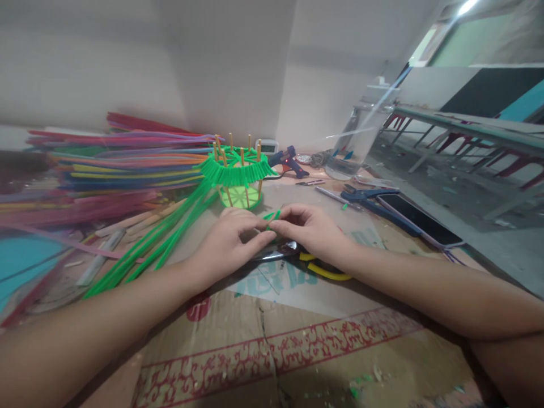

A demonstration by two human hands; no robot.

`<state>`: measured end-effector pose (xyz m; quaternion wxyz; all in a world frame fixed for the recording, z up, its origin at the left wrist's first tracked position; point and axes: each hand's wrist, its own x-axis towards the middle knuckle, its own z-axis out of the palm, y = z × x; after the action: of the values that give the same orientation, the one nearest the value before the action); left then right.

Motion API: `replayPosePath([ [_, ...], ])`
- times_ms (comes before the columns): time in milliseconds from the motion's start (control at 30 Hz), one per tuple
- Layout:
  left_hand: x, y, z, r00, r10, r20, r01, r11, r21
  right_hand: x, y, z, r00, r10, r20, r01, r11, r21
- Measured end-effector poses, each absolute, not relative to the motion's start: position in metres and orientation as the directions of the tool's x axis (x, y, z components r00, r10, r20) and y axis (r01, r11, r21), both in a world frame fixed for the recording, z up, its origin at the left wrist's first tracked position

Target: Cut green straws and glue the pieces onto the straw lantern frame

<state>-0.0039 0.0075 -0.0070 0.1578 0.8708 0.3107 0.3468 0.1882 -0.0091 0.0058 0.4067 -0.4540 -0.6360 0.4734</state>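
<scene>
Green strip pinched by right hand; left hand fingertips against it, can't tell if gripping. Visible ends slant toward 2 o'clock. Fringed stick frame upright at 11 o'clock from the pinch, left hand nearer.

Table, topped with cardboard bearing a red scroll-patterned band. Left: piled multicoloured fuzzy stems; loose green stems. Centre: green frame with wooden posts; yellow-handled tool. Rear: glue gun; clear container. Right: slim rod; blue-handled tool; dark-screened phone, near the edge.
</scene>
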Motion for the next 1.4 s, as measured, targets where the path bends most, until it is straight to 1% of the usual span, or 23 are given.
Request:
replayPosePath([
  [133,-0.004,0.007,0.0,0.566,0.68,0.467,0.439,-0.728,0.527,0.19,-0.008,0.01,-0.317,0.931,0.183,0.244,0.267,-0.932],
  [200,-0.005,0.007,0.006,0.54,0.741,0.398,0.458,-0.656,0.6,0.198,-0.008,0.021,-0.408,0.88,0.244,0.32,0.388,-0.864],
  [233,-0.006,0.007,0.01,0.522,0.777,0.352,0.465,-0.606,0.646,0.205,-0.008,0.027,-0.467,0.844,0.264,0.377,0.46,-0.804],
  [267,-0.007,0.007,0.014,0.504,0.807,0.309,0.471,-0.556,0.685,0.213,-0.009,0.035,-0.529,0.81,0.254,0.453,0.522,-0.723],
  [333,-0.009,0.007,0.022,0.468,0.842,0.268,0.479,-0.497,0.723,0.231,-0.011,0.047,-0.638,0.753,0.16,0.573,0.603,-0.555],
  [400,-0.011,0.007,0.03,0.45,0.847,0.284,0.495,-0.501,0.71,0.248,-0.014,0.056,-0.69,0.723,0.024,0.655,0.638,-0.406],
  [467,-0.013,0.006,0.038,0.445,0.843,0.302,0.51,-0.516,0.688,0.258,-0.017,0.06,-0.711,0.697,-0.088,0.687,0.663,-0.297],
  [533,-0.015,0.006,0.045,0.447,0.841,0.305,0.515,-0.521,0.681,0.262,-0.02,0.06,-0.723,0.678,-0.136,0.687,0.683,-0.25],
  [700,-0.022,0.006,0.059,0.449,0.813,0.371,0.509,-0.574,0.642,0.252,-0.027,0.052,-0.728,0.675,-0.115,0.683,0.703,-0.198],
  [767,-0.026,0.005,0.064,0.456,0.8,0.391,0.499,-0.593,0.632,0.247,-0.028,0.046,-0.697,0.709,-0.103,0.711,0.667,-0.224],
  [967,-0.031,-0.007,0.083,0.466,0.775,0.427,0.427,-0.62,0.658,0.247,-0.021,0.04,-0.513,0.858,0.028,0.759,0.469,-0.451],
  [1067,-0.033,-0.012,0.091,0.468,0.763,0.446,0.413,-0.635,0.653,0.254,-0.018,0.043,-0.452,0.885,0.108,0.699,0.427,-0.573],
  [1167,-0.035,-0.01,0.091,0.454,0.772,0.445,0.434,-0.628,0.646,0.258,-0.018,0.044,-0.458,0.875,0.157,0.592,0.432,-0.681],
  [1267,-0.036,-0.005,0.088,0.443,0.757,0.481,0.44,-0.651,0.619,0.253,-0.024,0.046,-0.454,0.871,0.187,0.543,0.437,-0.717],
  [1333,-0.035,-0.003,0.085,0.457,0.725,0.515,0.423,-0.687,0.591,0.247,-0.03,0.049,-0.457,0.874,0.165,0.555,0.425,-0.715],
  [1400,-0.034,-0.002,0.083,0.483,0.709,0.513,0.414,-0.701,0.58,0.242,-0.035,0.052,-0.467,0.877,0.113,0.57,0.396,-0.72],
])
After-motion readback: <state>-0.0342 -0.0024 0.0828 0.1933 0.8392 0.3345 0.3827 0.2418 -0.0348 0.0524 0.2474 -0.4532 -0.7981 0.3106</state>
